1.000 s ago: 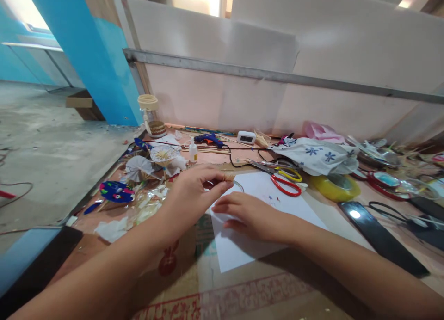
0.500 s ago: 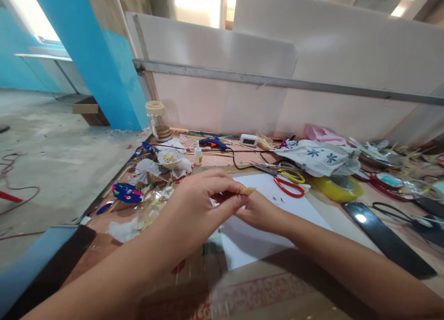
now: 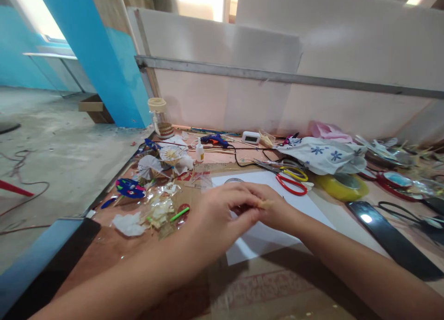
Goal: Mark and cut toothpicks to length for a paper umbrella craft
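Pinched a small straw-coloured piece (image 3: 266,204) between the thumb and fingertips of the left hand (image 3: 220,213), above the white paper sheet (image 3: 243,248). Held the right hand (image 3: 279,206) just behind, partly hidden; could not tell its fingers' state, curled or spread, nor any contact with the piece. Saw red-handled scissors (image 3: 290,192) at the sheet's far right edge, near yellow-handled scissors (image 3: 298,178), with a roll of yellow tape (image 3: 328,186) farther right. Saw also a small glue bottle (image 3: 200,152) beyond the left hand, a blue hot-glue gun (image 3: 215,139) behind it, and a green stick (image 3: 180,214) beside crumpled clear plastic (image 3: 161,204).
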Demonstrator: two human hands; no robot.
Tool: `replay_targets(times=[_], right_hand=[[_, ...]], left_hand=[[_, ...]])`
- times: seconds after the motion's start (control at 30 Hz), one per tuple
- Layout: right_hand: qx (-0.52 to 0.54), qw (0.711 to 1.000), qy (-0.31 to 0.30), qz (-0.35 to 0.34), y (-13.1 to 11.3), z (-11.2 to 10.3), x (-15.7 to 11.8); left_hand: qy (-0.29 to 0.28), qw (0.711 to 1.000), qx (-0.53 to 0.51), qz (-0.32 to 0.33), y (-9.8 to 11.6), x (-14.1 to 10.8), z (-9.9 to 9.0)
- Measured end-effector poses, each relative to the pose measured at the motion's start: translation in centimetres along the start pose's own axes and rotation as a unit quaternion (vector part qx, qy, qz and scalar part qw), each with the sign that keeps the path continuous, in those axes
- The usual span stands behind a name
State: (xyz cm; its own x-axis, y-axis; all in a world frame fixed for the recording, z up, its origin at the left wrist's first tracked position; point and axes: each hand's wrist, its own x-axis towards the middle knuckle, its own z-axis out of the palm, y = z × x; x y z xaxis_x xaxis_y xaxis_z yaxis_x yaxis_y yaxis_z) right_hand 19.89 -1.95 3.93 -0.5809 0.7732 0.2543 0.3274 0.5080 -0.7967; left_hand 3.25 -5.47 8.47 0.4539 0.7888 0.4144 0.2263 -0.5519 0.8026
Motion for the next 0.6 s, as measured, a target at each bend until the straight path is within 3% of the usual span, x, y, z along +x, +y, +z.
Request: replay_targets(times=[0.1, 0.17, 0.33, 0.4, 0.5, 0.6], right_hand=[[0.012, 0.998, -0.054, 0.0, 1.0, -0.3, -0.6], [0.023, 0.997, -0.072, 0.0, 1.5, -0.2, -1.0], [0.007, 0.998, 0.024, 0.066, 1.3, -1.5, -1.2], [-0.024, 0.998, 0.021, 0.052, 0.8, -2.3, -0.3], [-0.068, 0.995, -0.078, -0.013, -0.2, -2.3, 2.2], [-0.156, 0.968, -0.178, -0.087, -1.8, -0.6, 5.7]], left_hand=[[-0.011, 0.999, -0.036, 0.004, -1.4, -1.2, 2.7], [-0.031, 0.999, -0.031, 0.0, -2.0, -1.5, 3.3], [-0.002, 0.999, -0.038, -0.015, -1.7, -0.8, 2.0], [-0.022, 0.999, -0.026, -0.024, -1.6, -0.9, 2.3], [-0.101, 0.994, -0.028, -0.021, -2.6, -1.8, 3.9], [-0.161, 0.985, -0.019, -0.058, -4.3, -2.7, 5.4]])
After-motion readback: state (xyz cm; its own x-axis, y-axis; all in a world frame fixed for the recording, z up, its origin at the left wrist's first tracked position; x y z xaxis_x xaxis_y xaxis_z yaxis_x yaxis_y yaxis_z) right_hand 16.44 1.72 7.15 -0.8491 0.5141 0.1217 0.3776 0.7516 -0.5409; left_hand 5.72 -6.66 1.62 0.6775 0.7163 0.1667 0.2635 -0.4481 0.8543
